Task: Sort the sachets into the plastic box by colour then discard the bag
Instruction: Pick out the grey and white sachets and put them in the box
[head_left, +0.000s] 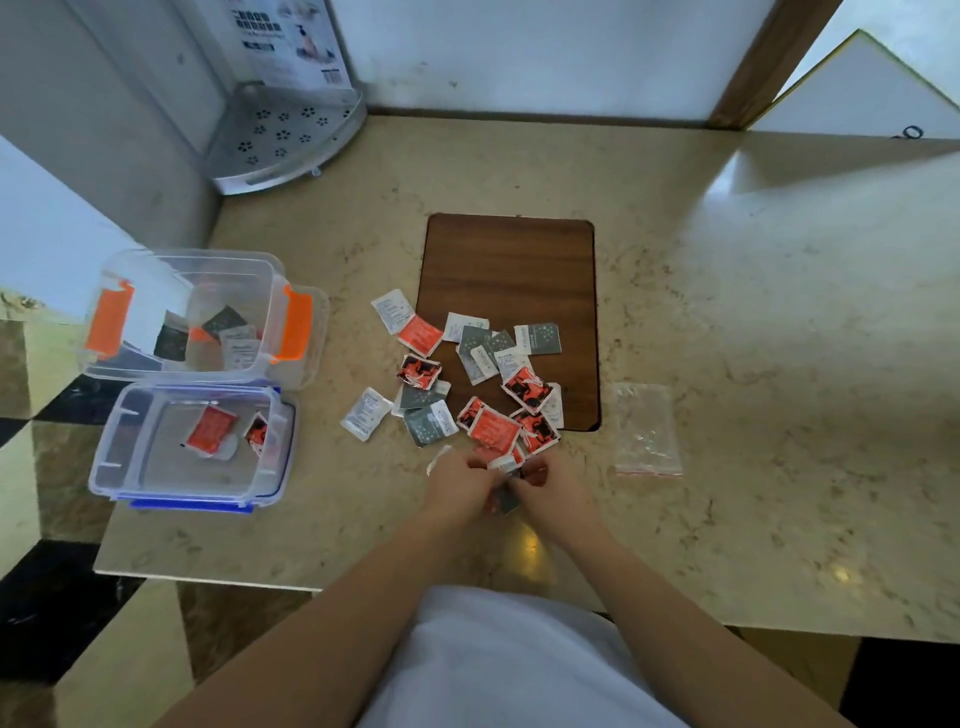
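A loose pile of red, grey and white sachets lies on the counter and the front of a brown board. My left hand and my right hand meet at the pile's near edge, both closed on sachets; a grey sachet sticks out between them. At the left stand two clear plastic boxes: the orange-clipped box holds grey and white sachets, the blue-clipped box holds red ones. The empty clear bag lies flat to the right of the pile.
A grey perforated corner shelf stands at the back left against the wall. The counter's front edge runs just below my hands, with a checkered floor beyond the boxes at the left. Bare marble counter stretches to the right of the bag.
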